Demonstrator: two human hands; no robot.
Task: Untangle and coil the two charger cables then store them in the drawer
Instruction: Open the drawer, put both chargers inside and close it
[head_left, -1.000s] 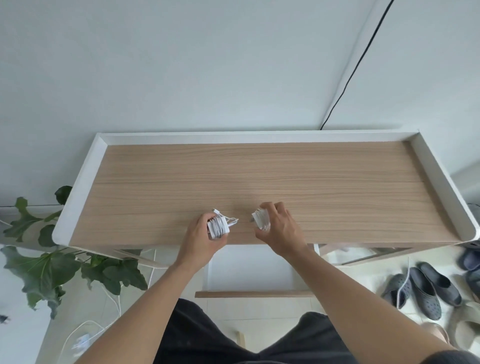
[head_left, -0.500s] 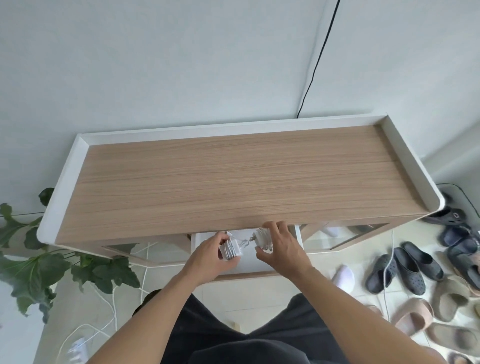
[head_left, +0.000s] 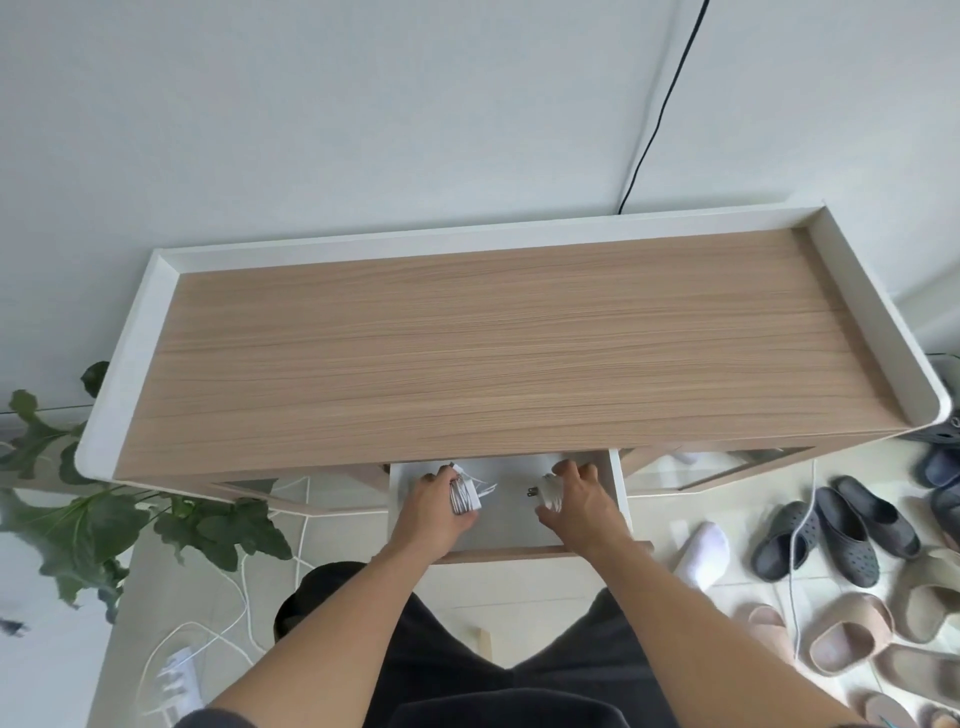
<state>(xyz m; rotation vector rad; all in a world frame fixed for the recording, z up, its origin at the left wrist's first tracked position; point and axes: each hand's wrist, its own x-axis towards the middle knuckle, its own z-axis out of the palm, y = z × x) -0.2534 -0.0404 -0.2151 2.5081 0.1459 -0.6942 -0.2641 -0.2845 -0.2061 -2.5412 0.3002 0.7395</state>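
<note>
From the head camera, we see that both cables have left the tabletop (head_left: 519, 353) and are now inside the open drawer (head_left: 506, 525), at the table's 6 o'clock edge. Our left hand (head_left: 434, 506) grips the first coil (head_left: 464, 496) toward the drawer's 9 o'clock side. Our right hand (head_left: 582, 501) grips the second coil (head_left: 548, 493), prongs showing, toward 3 o'clock. We judge that only letting go and closing the drawer remain.

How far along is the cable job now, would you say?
Done: the left coil and right coil are wound, and the drawer is open. In hand: the left hand and right hand each grip a coil inside the drawer. Left: letting go and shutting the drawer.
</note>
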